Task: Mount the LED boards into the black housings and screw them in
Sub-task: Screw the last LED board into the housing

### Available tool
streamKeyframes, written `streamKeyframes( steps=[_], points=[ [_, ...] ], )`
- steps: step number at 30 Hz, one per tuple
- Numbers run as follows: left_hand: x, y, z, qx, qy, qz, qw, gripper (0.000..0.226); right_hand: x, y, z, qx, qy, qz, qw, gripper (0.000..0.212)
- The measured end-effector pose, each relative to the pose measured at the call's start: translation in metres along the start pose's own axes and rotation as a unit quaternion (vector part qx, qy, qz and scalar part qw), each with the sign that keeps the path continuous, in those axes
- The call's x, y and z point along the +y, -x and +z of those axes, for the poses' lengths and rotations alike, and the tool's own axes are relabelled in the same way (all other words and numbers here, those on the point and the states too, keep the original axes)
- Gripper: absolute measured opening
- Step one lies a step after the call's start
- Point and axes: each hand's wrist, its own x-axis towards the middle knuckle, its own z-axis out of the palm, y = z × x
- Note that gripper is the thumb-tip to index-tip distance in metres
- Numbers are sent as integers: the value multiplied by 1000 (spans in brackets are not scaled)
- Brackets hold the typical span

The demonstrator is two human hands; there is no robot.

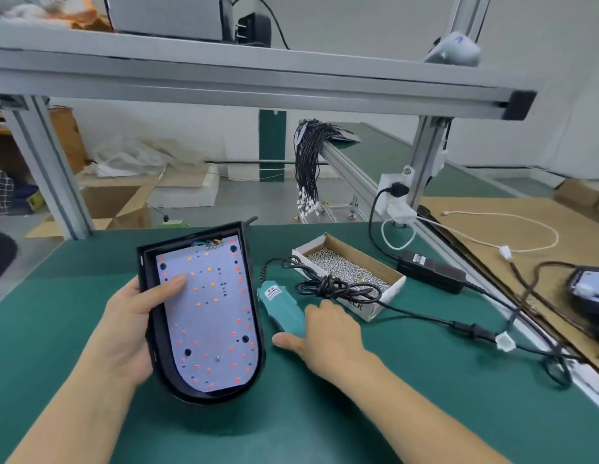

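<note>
Left hand (pixel 130 326) is gripping the black housing (pixel 254 309) by its left wall, thumb (pixel 167 285) lying flat on the white LED board (pixel 207 313), other fingers curled under and hidden. Housing is sitting at centre of the green bench mat (pixel 408 396), lifted and tilted toward the camera. Its long axis is running 6 to 12 o'clock, leaning slightly left at the top; rounded end is pointing to 6, square end with the small wire bundle (pixel 207 244) to 12. LED board is seated inside the housing, same orientation, showing red and orange LED dots and black screw holes. Any printing on the board is too small to read.

Right hand (pixel 328 336) is resting at 3 o'clock of the housing, fingers closing loosely round the teal electric screwdriver (pixel 281 306), thumb spread out toward 9; whether the grip is firm I cannot tell. Screwdriver is lying on the mat just beside the housing, long axis roughly 11 to 5 o'clock. It is carrying a white label, text blurred, unreadable.

Black coiled cord (pixel 328 284) is draping over the cardboard box of screws (pixel 385 262) at 2 o'clock. Box front is showing letters ending "ER", rest hidden. Black power adapter (pixel 432 271) is lying at 3 o'clock farther out, its label illegible. Bundle of black cables (pixel 306 162) is hanging at 12 o'clock beyond the bench.
</note>
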Motion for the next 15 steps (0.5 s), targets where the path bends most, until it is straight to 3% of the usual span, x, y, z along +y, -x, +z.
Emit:
streamKeyframes(
  steps=[4,6,8,9,11,12,15],
  points=[
    [-5,-1,15,16,19,-5,1000,37,6,1,-6,-14,-33,4,999,58],
    [-8,-2,19,34,25,-4,999,33,12,4,-12,26,-93,-11,995,40],
    [-9,-2,23,49,28,-1,998,27,17,8,-20,80,-202,-31,976,40],
    [-9,-2,25,56,29,2,998,23,18,11,-25,73,-293,-40,953,44],
    [-12,-1,30,67,28,8,997,18,13,19,-33,-17,-496,-60,866,43],
    [-13,0,33,71,27,12,997,17,10,21,-34,-62,-554,-73,827,40],
    [-16,1,44,75,39,26,996,16,-1,28,-29,-100,-620,-102,771,41]
  ],
)
